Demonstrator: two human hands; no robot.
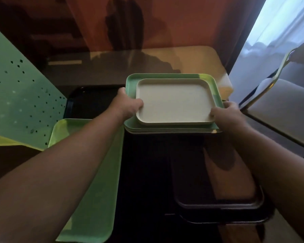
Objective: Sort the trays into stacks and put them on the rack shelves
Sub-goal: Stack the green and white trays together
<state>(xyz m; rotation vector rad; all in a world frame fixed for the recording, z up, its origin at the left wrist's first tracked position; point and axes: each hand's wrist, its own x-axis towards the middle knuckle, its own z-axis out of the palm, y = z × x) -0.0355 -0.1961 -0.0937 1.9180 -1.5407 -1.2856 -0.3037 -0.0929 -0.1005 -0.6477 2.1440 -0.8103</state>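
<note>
I hold a short stack of trays out in front of me with both hands, one on each short side; my left hand [128, 104] grips the left edge, thumb curled over the rim of the cream tray [174, 100] that lies on top; my right hand [226, 114] grips the right edge, thumb hooked onto the cream tray's near right corner; the cream tray is smaller and sits inside the green tray [165, 76] beneath it, whose rim shows all round; under that green one I see the edges of at least one more pale tray, though how many I cannot tell; the stack is level, above a dark tabletop [147, 172]; another green tray [95, 190] lies flat below my left forearm; a dark brown tray [218, 190] lies on a black one near my right forearm; a green perforated panel [16, 95] stands at the far left.
</note>
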